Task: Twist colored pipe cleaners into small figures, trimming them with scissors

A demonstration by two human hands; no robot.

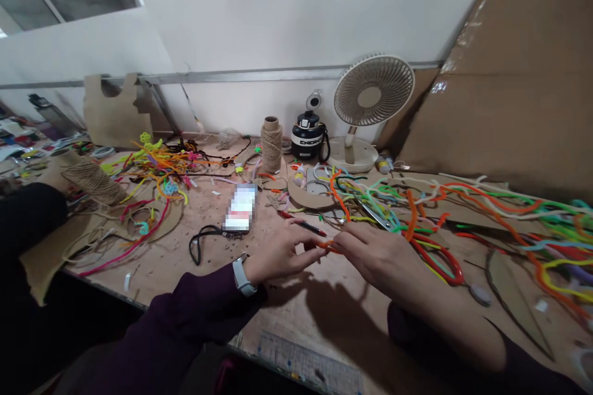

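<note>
Between my two hands, above the wooden table [287, 315], is a short orange pipe cleaner [328, 246]. My left hand [282, 250], with a watch [243, 276] at the wrist, pinches one end between thumb and finger. The fingers of my right hand [375, 256] are closed over the other end and hide part of it. Just behind the hands lies a dark pen with red parts [308, 226]. Red-handled scissors [440, 262] rest beside my right hand, their handles partly covered by pipe cleaners.
Many coloured pipe cleaners [500, 197] spread over the right side. A phone [239, 207], twine spool [272, 145], dark bottle [308, 137] and fan [370, 95] stand or lie behind. Near the front edge is a clear ruler [306, 364]. A dark sleeve [32, 216] shows at far left.
</note>
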